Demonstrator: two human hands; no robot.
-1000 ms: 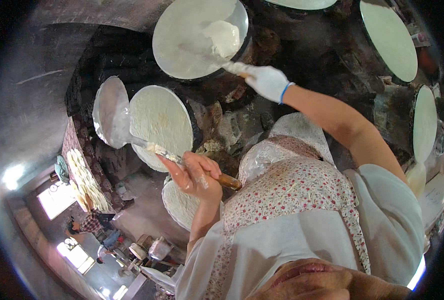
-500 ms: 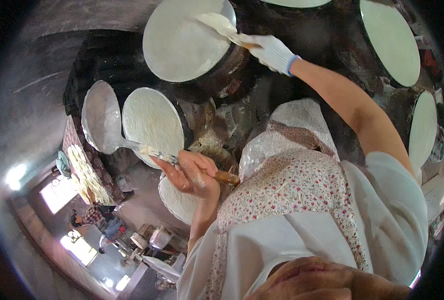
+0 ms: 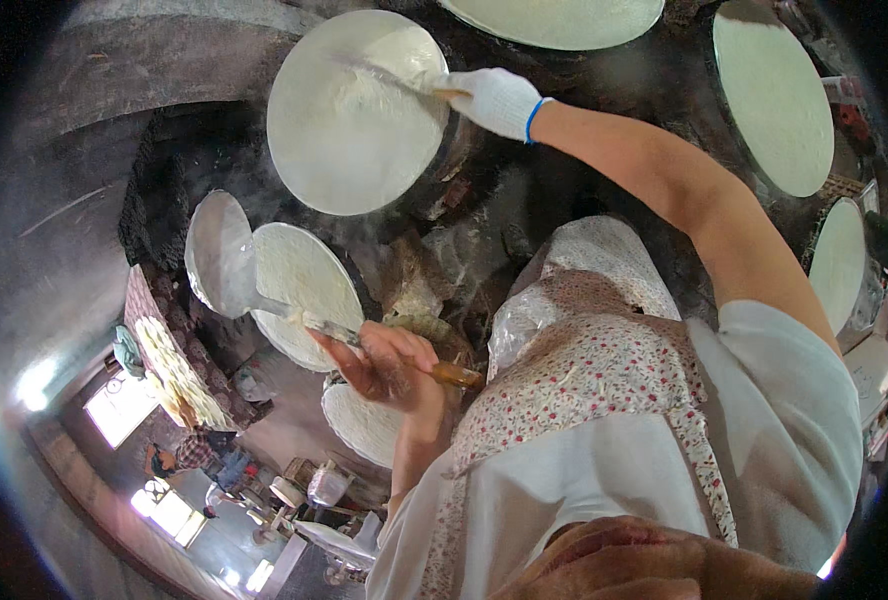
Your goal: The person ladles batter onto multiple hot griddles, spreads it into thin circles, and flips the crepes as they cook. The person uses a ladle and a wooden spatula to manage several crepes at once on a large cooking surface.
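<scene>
My right hand (image 3: 501, 103), in a white glove with a blue cuff, is closed on the wooden handle of a flat spatula (image 3: 382, 73). Its pale blade meets creamy white liquid (image 3: 339, 165) filling a large round pan, and ripples show around the blade. My bare left hand (image 3: 396, 365) grips a big ladle (image 3: 221, 255) by its long handle, whose wooden end points toward my apron. The ladle's wide, shiny bowl hangs tilted over the left side of a smaller pan, whose whitish contents (image 3: 309, 290) look rough and thick.
Beyond my left wrist is another vessel with textured white contents (image 3: 357, 420). More pans of white liquid (image 3: 554, 18) stand ahead and along the right (image 3: 774, 105). A person (image 3: 199, 452) is far off at the lower left, near a cluttered bench.
The spatula has dipped from above the liquid into it, and the surface is now stirred up. The view has shifted, while the ladle stays in my left hand.
</scene>
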